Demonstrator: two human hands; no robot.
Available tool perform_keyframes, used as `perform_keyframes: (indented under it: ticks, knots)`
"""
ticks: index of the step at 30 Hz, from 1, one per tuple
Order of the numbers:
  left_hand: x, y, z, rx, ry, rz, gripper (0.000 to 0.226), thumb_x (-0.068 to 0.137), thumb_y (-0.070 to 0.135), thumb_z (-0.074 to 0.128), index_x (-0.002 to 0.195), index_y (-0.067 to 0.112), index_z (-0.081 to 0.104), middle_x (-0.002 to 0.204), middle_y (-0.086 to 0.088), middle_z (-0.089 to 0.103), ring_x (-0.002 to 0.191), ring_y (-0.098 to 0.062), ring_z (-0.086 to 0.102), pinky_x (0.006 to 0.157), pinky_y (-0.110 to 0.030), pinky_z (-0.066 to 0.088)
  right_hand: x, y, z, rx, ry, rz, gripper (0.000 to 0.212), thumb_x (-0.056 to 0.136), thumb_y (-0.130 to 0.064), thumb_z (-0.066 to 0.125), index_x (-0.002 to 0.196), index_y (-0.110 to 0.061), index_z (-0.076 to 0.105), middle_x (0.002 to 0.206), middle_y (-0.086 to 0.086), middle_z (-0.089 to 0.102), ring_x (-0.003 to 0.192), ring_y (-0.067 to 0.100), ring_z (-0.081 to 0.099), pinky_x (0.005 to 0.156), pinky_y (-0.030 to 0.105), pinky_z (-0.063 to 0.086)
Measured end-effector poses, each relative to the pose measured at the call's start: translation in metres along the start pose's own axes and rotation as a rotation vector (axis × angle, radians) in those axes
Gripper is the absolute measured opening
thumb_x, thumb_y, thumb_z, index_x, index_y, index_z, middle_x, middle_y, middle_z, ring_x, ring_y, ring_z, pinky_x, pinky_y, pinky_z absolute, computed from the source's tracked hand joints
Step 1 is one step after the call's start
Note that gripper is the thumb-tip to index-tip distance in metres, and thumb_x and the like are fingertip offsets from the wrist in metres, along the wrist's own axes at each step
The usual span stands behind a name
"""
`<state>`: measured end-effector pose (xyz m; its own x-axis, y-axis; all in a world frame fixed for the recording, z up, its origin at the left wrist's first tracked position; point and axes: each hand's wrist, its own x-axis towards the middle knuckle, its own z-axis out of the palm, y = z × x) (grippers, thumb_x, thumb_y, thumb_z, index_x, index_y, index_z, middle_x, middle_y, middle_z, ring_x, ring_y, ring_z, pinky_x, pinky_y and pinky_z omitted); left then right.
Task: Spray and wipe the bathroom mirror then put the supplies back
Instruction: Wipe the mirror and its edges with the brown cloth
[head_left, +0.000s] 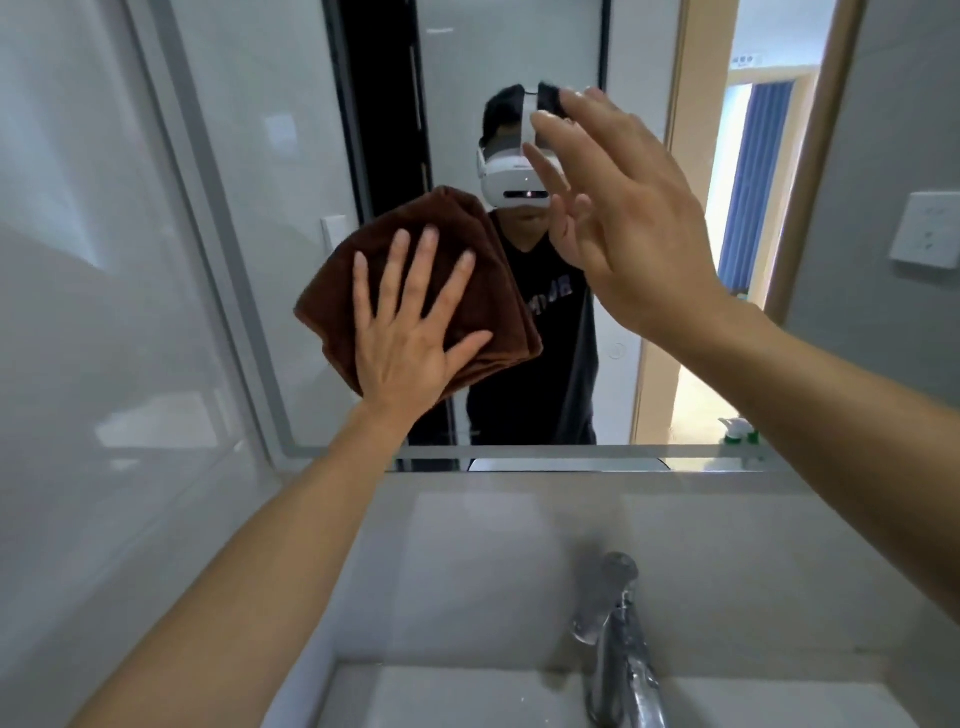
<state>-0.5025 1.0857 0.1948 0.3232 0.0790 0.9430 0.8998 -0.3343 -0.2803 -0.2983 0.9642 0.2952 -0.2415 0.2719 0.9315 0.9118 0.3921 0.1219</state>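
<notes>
The left hand (410, 332) is lying flat with its fingers spread, pressing a folded brown cloth (415, 280) against the bathroom mirror (270, 156); its grip is wide open, the palm alone pinning the cloth to the glass. The right hand (623, 218) is hanging raised in front of the mirror, to the right of the cloth and higher, its grip open with loosely spread fingers and nothing in it. A spray bottle (736, 431) is showing by the mirror's lower right corner. Below, a chrome faucet (618, 639) is standing over the sink (441, 696).
</notes>
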Motion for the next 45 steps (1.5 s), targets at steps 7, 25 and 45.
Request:
perform_keyframes:
  ticks: [7, 25, 45]
  knots:
    - [-0.13, 0.057, 0.025, -0.03, -0.149, 0.062, 0.074, 0.09, 0.064, 0.056, 0.152, 0.032, 0.032, 0.161, -0.01, 0.022, 0.151, -0.034, 0.017, 0.12, -0.063, 0.009, -0.024, 0.011, 0.012, 0.004, -0.036, 0.012, 0.058, 0.094, 0.003, 0.042, 0.149, -0.014, 0.044, 0.157, 0.009, 0.038, 0.15, 0.025, 0.028, 0.121, 0.043, 0.027]
    - [0.137, 0.147, -0.003, -0.093, -0.058, 0.208, 0.074, 0.095, 0.061, 0.044, 0.159, 0.029, 0.024, 0.167, -0.011, 0.016, 0.154, -0.032, 0.011, 0.12, -0.065, 0.004, -0.02, 0.086, -0.069, -0.137, 0.088, 0.171, 0.055, 0.095, -0.015, 0.045, 0.149, -0.017, 0.044, 0.159, 0.004, 0.036, 0.151, 0.022, 0.026, 0.122, 0.043, 0.025]
    - [0.129, 0.205, 0.018, -0.244, -0.029, 0.63, 0.084, 0.078, 0.052, 0.073, 0.15, 0.02, 0.045, 0.16, -0.016, 0.033, 0.149, -0.042, 0.021, 0.119, -0.062, -0.001, -0.076, 0.135, -0.127, -0.263, -0.009, 0.283, 0.062, 0.094, -0.01, 0.049, 0.154, -0.023, 0.035, 0.162, 0.004, 0.032, 0.151, 0.022, 0.026, 0.123, 0.041, 0.021]
